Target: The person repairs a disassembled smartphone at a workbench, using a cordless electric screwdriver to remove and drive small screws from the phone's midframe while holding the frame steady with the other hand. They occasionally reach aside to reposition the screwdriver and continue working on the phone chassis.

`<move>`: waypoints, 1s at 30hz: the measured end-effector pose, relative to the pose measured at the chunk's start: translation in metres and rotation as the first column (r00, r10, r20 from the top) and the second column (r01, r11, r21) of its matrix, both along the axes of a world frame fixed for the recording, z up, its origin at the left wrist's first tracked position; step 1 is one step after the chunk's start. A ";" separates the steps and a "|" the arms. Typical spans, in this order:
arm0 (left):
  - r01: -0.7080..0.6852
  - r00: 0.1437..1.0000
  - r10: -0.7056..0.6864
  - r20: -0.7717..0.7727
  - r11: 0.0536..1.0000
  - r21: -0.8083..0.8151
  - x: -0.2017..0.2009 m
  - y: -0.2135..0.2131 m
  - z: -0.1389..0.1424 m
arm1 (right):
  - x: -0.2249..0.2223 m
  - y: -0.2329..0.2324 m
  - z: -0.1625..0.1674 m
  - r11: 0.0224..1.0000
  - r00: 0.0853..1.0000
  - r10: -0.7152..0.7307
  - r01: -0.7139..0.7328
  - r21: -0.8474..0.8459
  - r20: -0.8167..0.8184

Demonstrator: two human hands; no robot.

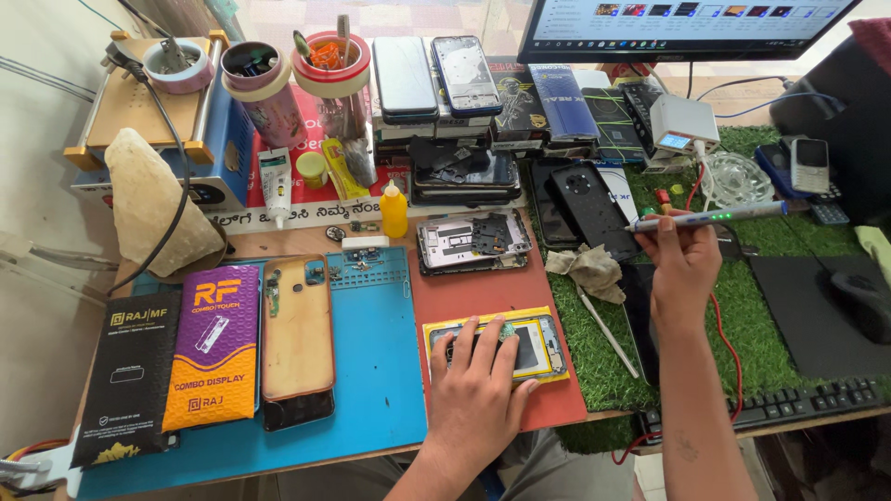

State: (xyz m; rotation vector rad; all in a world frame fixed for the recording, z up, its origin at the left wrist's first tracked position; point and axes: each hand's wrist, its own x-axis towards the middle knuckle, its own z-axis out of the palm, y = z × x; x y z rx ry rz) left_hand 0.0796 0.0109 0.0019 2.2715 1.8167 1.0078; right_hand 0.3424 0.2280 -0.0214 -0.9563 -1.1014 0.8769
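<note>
My left hand (476,382) lies flat on an opened phone (536,343) with a yellow-framed inside, pressing it down on the red mat (483,292). My right hand (684,262) is raised over the green turf mat (752,306) and holds a slim grey electric screwdriver (715,216) sideways, small green lights lit along its body. A red cable (722,334) runs down beside my right forearm. Another bare phone frame (473,241) lies on the red mat beyond my left hand.
A blue work mat (376,371) holds a phone back cover (297,339); two packaged display boxes (176,362) lie at the left. Cups of tools (331,65), a yellow bottle (394,211), stacked phones (436,79), a monitor (687,23), a keyboard (789,404) and a mouse (858,301) surround them.
</note>
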 end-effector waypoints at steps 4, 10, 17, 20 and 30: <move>-0.001 1.000 0.001 0.004 1.000 -0.004 0.000 -0.001 0.000 | -0.003 0.002 0.000 1.000 0.996 -0.026 0.026 -0.001 0.084; 0.004 1.000 -0.004 0.005 1.000 -0.010 0.000 0.000 -0.002 | -0.005 0.003 0.002 0.999 0.997 -0.035 0.034 0.021 0.075; 0.003 1.000 -0.003 -0.010 1.000 -0.016 0.000 0.000 -0.002 | -0.008 0.007 0.006 0.999 0.995 -0.044 0.043 0.017 0.087; 0.002 1.000 -0.002 -0.003 1.000 -0.018 0.000 0.000 -0.002 | -0.009 0.009 0.004 0.999 0.996 -0.035 0.034 0.019 0.086; -0.002 1.000 0.002 -0.004 1.000 -0.006 0.000 0.000 -0.002 | -0.011 0.014 0.002 0.998 0.998 -0.007 0.003 0.058 0.069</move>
